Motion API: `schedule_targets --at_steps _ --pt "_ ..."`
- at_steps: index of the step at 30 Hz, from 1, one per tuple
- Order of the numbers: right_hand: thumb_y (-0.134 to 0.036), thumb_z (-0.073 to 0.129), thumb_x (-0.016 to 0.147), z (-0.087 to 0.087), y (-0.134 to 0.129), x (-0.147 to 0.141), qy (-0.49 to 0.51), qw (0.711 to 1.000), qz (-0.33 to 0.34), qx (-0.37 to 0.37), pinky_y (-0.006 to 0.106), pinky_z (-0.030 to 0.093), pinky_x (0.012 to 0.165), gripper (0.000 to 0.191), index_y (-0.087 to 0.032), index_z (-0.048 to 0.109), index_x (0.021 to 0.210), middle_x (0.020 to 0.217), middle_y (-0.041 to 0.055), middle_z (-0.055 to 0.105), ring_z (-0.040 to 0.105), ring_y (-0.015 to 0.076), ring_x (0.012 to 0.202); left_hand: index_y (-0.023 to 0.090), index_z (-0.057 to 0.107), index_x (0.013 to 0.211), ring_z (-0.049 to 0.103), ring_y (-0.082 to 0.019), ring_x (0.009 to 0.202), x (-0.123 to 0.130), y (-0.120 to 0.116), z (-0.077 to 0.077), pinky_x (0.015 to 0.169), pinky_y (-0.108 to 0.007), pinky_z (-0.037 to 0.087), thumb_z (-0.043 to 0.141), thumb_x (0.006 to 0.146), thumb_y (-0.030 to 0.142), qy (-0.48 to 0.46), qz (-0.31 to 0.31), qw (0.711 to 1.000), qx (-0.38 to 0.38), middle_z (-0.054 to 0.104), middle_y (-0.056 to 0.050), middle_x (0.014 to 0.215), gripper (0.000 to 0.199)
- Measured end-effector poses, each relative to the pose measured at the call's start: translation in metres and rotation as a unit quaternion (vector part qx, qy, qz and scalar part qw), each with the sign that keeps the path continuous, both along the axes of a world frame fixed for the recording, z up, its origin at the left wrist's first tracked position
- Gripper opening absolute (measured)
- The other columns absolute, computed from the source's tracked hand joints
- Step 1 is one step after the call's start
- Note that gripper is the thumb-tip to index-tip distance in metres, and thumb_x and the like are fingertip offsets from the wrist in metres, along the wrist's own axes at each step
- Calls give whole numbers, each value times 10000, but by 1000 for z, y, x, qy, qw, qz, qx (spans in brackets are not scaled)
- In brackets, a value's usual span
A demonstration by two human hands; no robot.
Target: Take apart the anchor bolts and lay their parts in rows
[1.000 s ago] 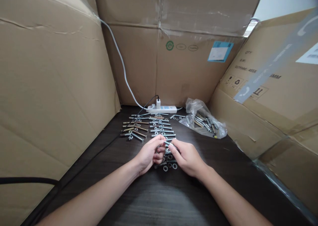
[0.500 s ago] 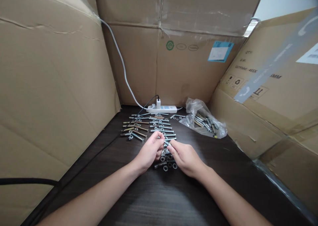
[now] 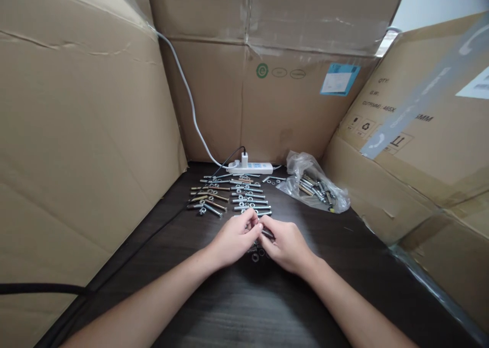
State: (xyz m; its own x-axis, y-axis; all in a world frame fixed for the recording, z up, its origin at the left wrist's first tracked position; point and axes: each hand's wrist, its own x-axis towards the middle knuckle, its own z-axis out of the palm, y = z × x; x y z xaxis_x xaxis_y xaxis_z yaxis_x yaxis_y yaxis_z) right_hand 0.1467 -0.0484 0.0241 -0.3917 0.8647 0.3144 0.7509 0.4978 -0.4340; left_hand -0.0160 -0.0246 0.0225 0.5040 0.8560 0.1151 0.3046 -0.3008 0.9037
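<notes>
My left hand (image 3: pixel 237 237) is closed, thumb against fingertips, over the near end of a column of bolts and washers; what it pinches is hidden. Touching it from the right, my right hand (image 3: pixel 284 241) is closed on a dark metal bolt (image 3: pixel 267 232), partly covered by the fingers. Silver bolts (image 3: pixel 250 201) with nuts and washers lie in rows just beyond my hands. To their left are brass-coloured and silver bolts (image 3: pixel 216 204). A few washers (image 3: pixel 255 257) show below my fingers on the dark table (image 3: pixel 237 307).
A clear plastic bag (image 3: pixel 317 185) of bolts lies at the back right. Against the back cardboard box (image 3: pixel 290 113) sits a white power strip (image 3: pixel 260 168) with a plug. A black cable (image 3: pixel 141 242) crosses the table at left. Large boxes stand on both sides.
My hands have drawn together over the near bolts. The silver bolt between my fingers no longer shows; a dark one now shows at my right hand.
</notes>
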Motion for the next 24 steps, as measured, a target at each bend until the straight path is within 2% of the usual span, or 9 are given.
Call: schedule_targets --at_steps 4,8,12,16,19,24 --pt "-318 487 831 2 -4 -3 9 1000 -27 -1 215 307 544 122 -209 513 880 609 -27 584 522 129 520 162 516 751 432 -123 686 -15 8 16 624 -224 341 421 878 348 61 -93 994 -5 499 16 729 245" --pt "-287 445 835 5 -8 -7 25 999 -28 -4 220 293 533 104 -206 479 891 601 -39 555 495 124 493 163 545 797 443 -133 725 -43 12 34 669 -225 349 460 853 371 95 -119 988 -9 501 15 754 232" --pt "-181 382 808 4 -9 -7 25 999 -23 24 233 285 553 127 -205 483 881 594 -38 538 485 132 520 172 538 827 442 -134 748 -82 11 31 682 -224 340 448 849 405 113 -44 992 -26 505 18 782 251" --pt "-148 360 797 3 -11 -18 -10 999 7 38 234 306 600 168 -202 510 850 680 -13 600 532 134 608 170 565 822 415 -127 659 -116 10 17 603 -220 295 455 819 439 208 24 977 -40 468 28 675 291" --pt "-152 385 795 9 -14 -38 -76 996 44 29 238 311 613 170 -205 526 875 743 -2 639 564 138 657 179 581 823 394 -121 591 -132 12 10 545 -218 247 463 796 418 263 79 961 -20 421 38 599 269" --pt "-198 394 847 18 -9 -81 -154 984 87 13 260 327 593 189 -201 491 1010 818 21 654 598 166 679 197 575 817 454 -128 589 -148 19 1 524 -220 247 468 765 319 299 136 944 19 507 31 632 170"
